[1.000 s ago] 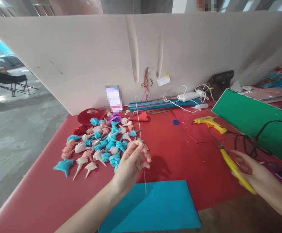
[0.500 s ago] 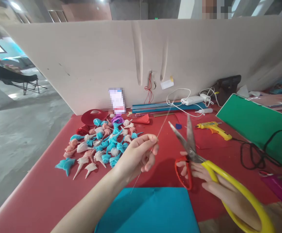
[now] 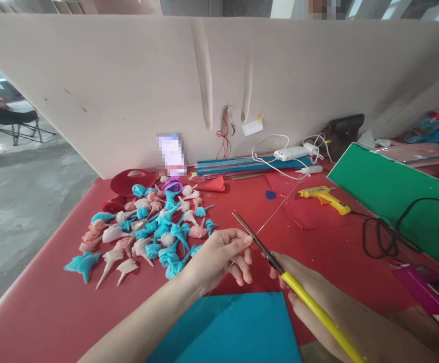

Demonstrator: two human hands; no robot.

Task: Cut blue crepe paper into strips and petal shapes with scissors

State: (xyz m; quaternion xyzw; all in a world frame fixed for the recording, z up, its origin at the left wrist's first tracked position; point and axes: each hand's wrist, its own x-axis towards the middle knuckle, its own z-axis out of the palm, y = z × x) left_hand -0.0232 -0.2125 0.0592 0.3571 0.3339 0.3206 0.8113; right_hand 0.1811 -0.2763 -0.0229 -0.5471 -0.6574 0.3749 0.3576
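Observation:
Pinched between the thumb and forefinger of my left hand (image 3: 229,254) is a thin wire (image 3: 277,207), slanting from lower left up to the right. My right hand (image 3: 302,287) grips large scissors (image 3: 270,254) with a yellow handle, seen nearly edge-on. Their blades cross the wire right beside my left fingertips; whether they have cut it I cannot tell. Under both hands lies a sheet of blue paper (image 3: 230,327). To the left of my left hand spreads a heap of blue, white and pink crepe-paper flowers (image 3: 162,227).
A yellow glue gun (image 3: 325,198) with a black cord lies at right, before a green board (image 3: 400,201). At the back are a red fan-shaped piece (image 3: 132,181), a phone (image 3: 172,154) and a white power strip (image 3: 291,153). A pale partition (image 3: 128,91) bounds the red table.
My right hand has brought the scissors left and turned them edge-on, their blades drawn nearly together at the wire. My left hand has lowered slightly. The whole view has shifted a little.

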